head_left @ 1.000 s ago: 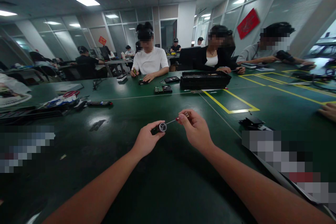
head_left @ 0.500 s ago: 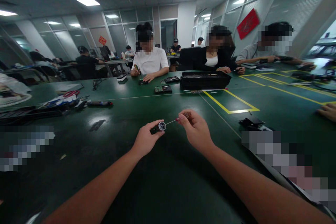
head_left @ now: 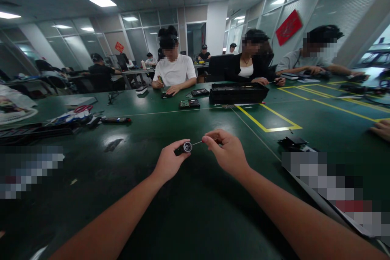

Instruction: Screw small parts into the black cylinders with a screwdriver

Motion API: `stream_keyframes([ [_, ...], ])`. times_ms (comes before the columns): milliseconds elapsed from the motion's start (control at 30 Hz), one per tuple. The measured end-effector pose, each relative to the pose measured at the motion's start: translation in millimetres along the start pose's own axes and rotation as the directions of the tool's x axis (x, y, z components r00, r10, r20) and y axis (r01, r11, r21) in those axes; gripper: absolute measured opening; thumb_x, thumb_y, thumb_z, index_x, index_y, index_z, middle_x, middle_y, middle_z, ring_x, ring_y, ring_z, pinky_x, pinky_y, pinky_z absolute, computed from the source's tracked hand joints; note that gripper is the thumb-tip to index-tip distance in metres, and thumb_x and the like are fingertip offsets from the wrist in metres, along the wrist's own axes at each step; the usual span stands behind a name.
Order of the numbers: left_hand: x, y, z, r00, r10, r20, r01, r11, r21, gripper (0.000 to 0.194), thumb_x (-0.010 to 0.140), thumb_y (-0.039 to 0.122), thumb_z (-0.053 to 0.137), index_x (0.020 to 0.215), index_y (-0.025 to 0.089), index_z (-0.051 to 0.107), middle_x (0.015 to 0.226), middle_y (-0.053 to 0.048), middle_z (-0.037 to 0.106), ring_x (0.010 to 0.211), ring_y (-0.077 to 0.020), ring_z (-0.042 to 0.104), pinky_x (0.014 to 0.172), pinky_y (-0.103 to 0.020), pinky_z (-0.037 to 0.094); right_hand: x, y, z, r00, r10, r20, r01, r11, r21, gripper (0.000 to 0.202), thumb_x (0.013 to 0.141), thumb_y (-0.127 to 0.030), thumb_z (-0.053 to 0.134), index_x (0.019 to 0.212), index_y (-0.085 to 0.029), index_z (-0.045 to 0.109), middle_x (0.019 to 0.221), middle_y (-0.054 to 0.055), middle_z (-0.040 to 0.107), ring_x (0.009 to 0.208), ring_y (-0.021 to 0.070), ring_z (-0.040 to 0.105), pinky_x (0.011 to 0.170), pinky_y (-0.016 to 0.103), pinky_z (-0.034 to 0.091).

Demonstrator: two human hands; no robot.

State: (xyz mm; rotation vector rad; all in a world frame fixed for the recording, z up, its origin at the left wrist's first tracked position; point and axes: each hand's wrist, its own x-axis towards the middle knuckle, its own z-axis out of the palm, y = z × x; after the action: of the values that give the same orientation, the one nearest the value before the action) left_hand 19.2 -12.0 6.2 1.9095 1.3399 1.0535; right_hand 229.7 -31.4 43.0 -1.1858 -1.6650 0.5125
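Note:
My left hand (head_left: 167, 162) is closed round a black cylindrical part (head_left: 187, 146), whose round, pale-rimmed opening faces toward me and slightly right. Inside the opening some inner detail shows, too small to make out. In my right hand (head_left: 225, 150) a thin screwdriver (head_left: 197, 143) is pinched, its handle mostly covered by the fingers and a red bit showing near the thumb. The metal shaft runs left to the part's opening; whether its tip touches anything inside cannot be seen. Both hands are raised over the green table (head_left: 195, 219).
Ahead stands a long black box (head_left: 237, 94), with opened devices (head_left: 189, 103) beside it. A dark pen-like tool (head_left: 115, 120) and red-handled scissors (head_left: 83, 108) lie at left. Black parts (head_left: 294, 143) lie at right. Several co-workers sit across the table.
My right hand has shifted slightly left, its fingers changing position on the screwdriver and the visible shaft shorter. The left hand and the cylindrical part have hardly moved.

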Motion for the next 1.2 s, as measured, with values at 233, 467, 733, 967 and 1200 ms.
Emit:
stream_keyframes([
  [233,1.5,-0.1,-2.6,0.999,0.009,-0.034,-0.008,0.998,0.056,0.044,0.082,0.017,0.071,0.125,0.028,0.068,0.128,-0.003,0.068,0.123,-0.0239,0.06,0.113,-0.044,0.04,-3.1,-5.7,0.4,0.984,-0.141,0.107,0.145,0.989,-0.029,0.011,0.095,-0.026,0.052,0.097,-0.022,0.062,0.089,0.003,0.07,0.083,0.0191,0.066,0.075,0.033,0.05],
  [467,0.3,-1.5,-0.2,0.998,0.051,-0.029,-0.048,0.994,0.095,0.042,0.082,0.016,0.073,0.122,0.029,0.07,0.123,-0.003,0.07,0.118,-0.023,0.062,0.109,-0.042,0.042,-0.8,-9.7,2.4,0.999,-0.029,0.04,0.035,0.986,-0.16,0.03,0.099,-0.04,0.045,0.098,-0.022,0.069,0.066,0.0,0.066,0.054,0.0169,0.059,0.055,0.03,0.038],
  [733,-2.1,2.2,0.5,0.998,0.065,0.002,-0.065,0.991,0.117,0.043,0.081,0.015,0.074,0.121,0.03,0.07,0.124,-0.003,0.07,0.118,-0.0225,0.061,0.109,-0.042,0.042,-3.1,-9.6,1.0,0.996,-0.059,0.062,0.068,0.986,-0.153,0.022,0.093,-0.025,0.046,0.109,-0.02,0.06,0.075,0.001,0.066,0.064,0.018,0.061,0.06,0.03,0.041],
  [967,-1.3,0.8,-0.7,0.998,0.068,-0.005,-0.066,0.989,0.132,0.043,0.082,0.016,0.074,0.122,0.03,0.07,0.123,-0.002,0.07,0.118,-0.0225,0.062,0.108,-0.042,0.043,-0.8,-6.0,3.0,0.998,-0.018,0.066,0.03,0.982,-0.187,0.031,0.102,-0.04,0.04,0.109,-0.023,0.065,0.072,0.001,0.067,0.057,0.0178,0.059,0.055,0.031,0.038],
  [1200,-2.1,3.3,-0.8,0.998,0.064,0.011,-0.065,0.987,0.144,0.043,0.082,0.015,0.073,0.122,0.03,0.069,0.123,-0.003,0.07,0.118,-0.0235,0.061,0.107,-0.043,0.043,-3.1,-5.9,2.0,0.998,-0.037,0.054,0.045,0.988,-0.145,0.028,0.098,-0.028,0.043,0.121,-0.021,0.057,0.085,0.004,0.069,0.077,0.0212,0.065,0.067,0.033,0.045],
])
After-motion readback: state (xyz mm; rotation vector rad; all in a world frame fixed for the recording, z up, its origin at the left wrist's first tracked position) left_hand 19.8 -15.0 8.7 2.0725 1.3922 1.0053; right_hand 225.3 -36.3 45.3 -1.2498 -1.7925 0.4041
